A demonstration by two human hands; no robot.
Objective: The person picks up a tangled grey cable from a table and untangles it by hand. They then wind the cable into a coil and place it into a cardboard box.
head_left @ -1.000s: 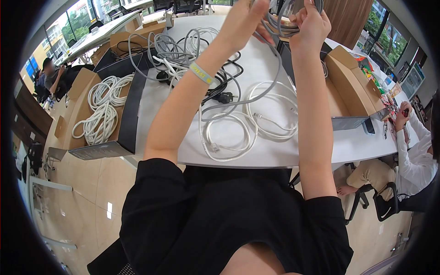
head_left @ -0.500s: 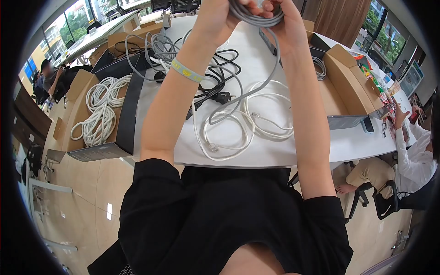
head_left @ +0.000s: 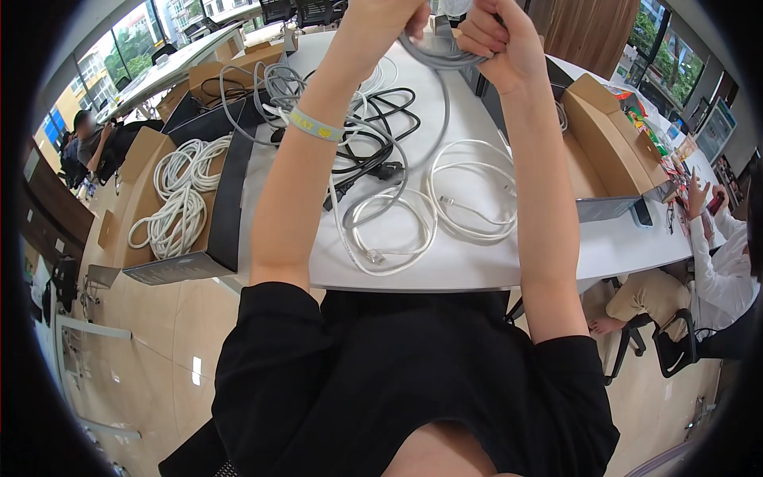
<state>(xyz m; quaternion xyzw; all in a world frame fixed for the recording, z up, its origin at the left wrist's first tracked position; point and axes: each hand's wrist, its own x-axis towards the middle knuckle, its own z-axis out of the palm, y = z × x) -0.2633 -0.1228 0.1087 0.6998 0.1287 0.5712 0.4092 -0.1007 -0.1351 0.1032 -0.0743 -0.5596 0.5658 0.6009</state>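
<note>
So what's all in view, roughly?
Held coil: one, grey, top centre
Table: one, white, centre
Tangled cables: uncounted, grey, black and white, table's left
Loose coils: two, white, table front
Bundled cables: uncounted, white, left box
Boxes: at least three, brown and dark, both sides
Chairs: several, black, around the room
Other people: at least two, dark and white clothes, both sides
Wristband: one, grey and yellow, left wrist
Left fingers: uncounted, bare, on coil
Right fingers: uncounted, bare, on coil

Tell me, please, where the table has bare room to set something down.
Bare table shows between the open box on the right and the near edge, and behind the white coils, right of the hanging grey cable. Crowded: the tangle of black and grey cables.
</note>
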